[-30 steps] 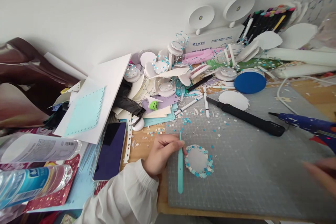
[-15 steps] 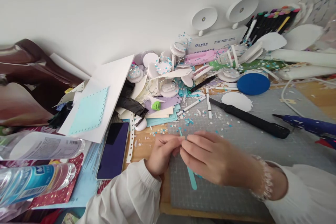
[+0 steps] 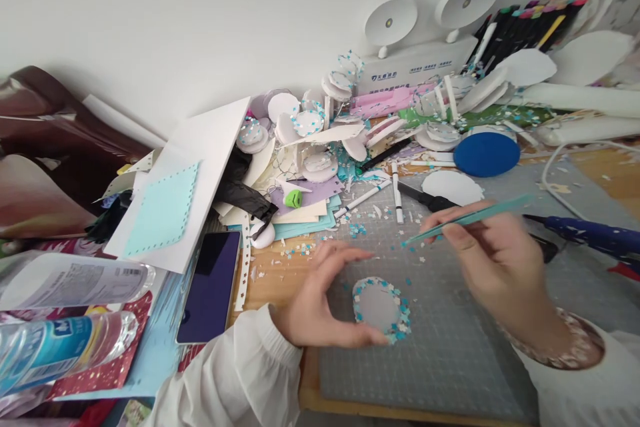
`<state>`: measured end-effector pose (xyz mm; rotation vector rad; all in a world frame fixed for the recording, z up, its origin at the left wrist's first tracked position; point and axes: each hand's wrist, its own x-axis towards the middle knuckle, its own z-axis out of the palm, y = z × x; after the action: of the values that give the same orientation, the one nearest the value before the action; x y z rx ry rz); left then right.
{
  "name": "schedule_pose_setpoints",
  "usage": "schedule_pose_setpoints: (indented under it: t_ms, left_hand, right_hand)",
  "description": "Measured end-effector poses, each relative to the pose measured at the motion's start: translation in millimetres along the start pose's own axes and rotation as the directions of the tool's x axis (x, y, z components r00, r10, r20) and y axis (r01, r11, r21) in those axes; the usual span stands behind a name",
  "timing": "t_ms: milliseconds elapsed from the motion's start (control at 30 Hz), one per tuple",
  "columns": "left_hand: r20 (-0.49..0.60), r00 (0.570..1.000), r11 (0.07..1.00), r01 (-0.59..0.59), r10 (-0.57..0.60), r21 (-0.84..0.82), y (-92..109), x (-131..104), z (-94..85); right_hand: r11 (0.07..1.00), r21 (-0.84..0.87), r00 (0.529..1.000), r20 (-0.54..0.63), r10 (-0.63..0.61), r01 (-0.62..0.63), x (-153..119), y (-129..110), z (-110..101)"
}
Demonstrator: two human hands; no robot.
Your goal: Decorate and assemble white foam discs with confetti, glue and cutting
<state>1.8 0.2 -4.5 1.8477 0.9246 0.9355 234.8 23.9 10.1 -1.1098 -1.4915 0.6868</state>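
Observation:
On the grey cutting mat (image 3: 450, 353) lies a round white disc (image 3: 380, 307) rimmed with tiny blue and white paper stars. My left hand (image 3: 325, 307) curves around the disc's left side, thumb and fingers spread apart. The thumb tip is at the disc's lower edge; whether it touches I cannot tell. Teal tweezers (image 3: 470, 219) are pinched in my right hand (image 3: 493, 260), above the mat to the right of the disc. Their tips point left, near a small blue speck; I cannot tell if they grip it.
Loose stars (image 3: 357, 230), white markers (image 3: 397, 193), a black pen-like cutter (image 3: 430, 200) and a blue glue gun (image 3: 585, 233) lie on the mat. A blue lid (image 3: 487, 153) and heaped white discs stand behind. Left are a phone (image 3: 209, 287) and plastic bottles (image 3: 75, 347).
My hands have parted, uncovering the starred disc. The right hand has moved right and up with the tweezers, now tilted nearly flat. My left fingers have opened around the disc.

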Motion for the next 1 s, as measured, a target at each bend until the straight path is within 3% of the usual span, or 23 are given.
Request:
schedule_pose_setpoints:
  t_ms: [100,300,1000]
  left_hand:
    - [0.120,0.992,0.992,-0.041,0.026,0.122,0.7,2.7,0.6]
    - [0.234,0.972,0.958,-0.087,0.021,0.272,4.7,7.1,3.2]
    - [0.232,0.971,0.962,-0.122,0.064,0.246,3.9,8.2,4.7]
  right_hand:
    - [0.976,0.148,0.979,0.151,0.136,-0.159,-6.7,2.2,2.6]
    - [0.935,0.247,0.941,0.284,0.182,-0.255,-17.4,-7.2,12.3]
    - [0.963,0.176,0.940,0.308,0.143,-0.204,-19.7,-10.9,13.8]
